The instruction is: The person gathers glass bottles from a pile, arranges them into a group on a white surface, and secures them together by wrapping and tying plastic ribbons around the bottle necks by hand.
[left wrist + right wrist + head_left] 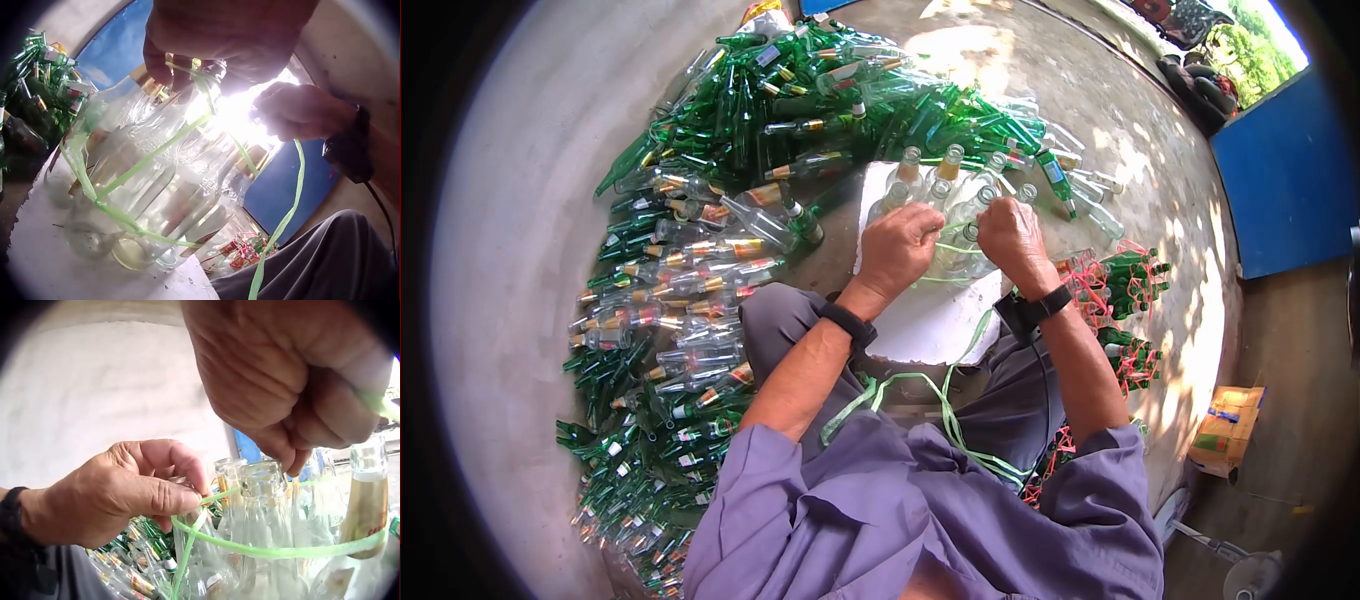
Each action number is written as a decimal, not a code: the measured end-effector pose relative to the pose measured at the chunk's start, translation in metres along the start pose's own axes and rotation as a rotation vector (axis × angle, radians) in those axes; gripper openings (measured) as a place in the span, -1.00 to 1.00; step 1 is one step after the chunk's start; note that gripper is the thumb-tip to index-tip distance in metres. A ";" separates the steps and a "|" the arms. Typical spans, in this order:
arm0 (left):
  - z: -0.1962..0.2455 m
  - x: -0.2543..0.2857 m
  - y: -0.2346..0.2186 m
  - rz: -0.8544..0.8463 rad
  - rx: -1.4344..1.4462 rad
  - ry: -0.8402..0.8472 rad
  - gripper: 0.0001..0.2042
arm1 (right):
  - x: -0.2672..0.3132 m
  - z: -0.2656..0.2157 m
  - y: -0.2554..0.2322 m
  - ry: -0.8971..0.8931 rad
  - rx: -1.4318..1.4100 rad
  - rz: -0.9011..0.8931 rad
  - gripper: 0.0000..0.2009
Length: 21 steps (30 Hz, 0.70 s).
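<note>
Several clear glass bottles [261,506] stand upright in a tight bunch on a white board [915,335] between the person's knees. Light green plastic twine [281,552] runs around their necks and, in the left wrist view, lower around their bodies too. The left hand [900,247] pinches the twine between thumb and fingers at the near-left bottle necks. Just above the bottle mouths, the right hand [1013,240] is curled around the twine, and a strand comes out of its fist in the right wrist view. A loose tail of twine [289,215] hangs below the right hand.
Green and clear bottles [745,110] lie heaped beyond the board and down the left side along the wall. At the right stand green bottles bundled with red twine [1130,285]. More green twine [945,405] trails over the lap. A yellow carton [1228,430] lies farther right.
</note>
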State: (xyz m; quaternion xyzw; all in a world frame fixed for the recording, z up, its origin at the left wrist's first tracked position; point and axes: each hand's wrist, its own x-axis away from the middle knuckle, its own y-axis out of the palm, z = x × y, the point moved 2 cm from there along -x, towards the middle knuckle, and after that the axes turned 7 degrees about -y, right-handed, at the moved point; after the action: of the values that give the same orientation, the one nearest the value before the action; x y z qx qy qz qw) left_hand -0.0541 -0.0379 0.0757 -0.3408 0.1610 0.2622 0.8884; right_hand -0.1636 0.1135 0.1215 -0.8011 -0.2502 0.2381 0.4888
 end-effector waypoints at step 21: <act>0.003 -0.001 0.011 -0.018 -0.127 -0.031 -0.94 | 0.047 0.007 0.040 0.113 0.054 0.202 -0.80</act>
State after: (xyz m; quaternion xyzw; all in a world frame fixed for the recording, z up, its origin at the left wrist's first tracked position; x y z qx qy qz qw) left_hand -0.0612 -0.0289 0.0729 -0.3939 0.1271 0.2693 0.8696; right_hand -0.1257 0.1319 0.0766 -0.8209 -0.1339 0.2473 0.4970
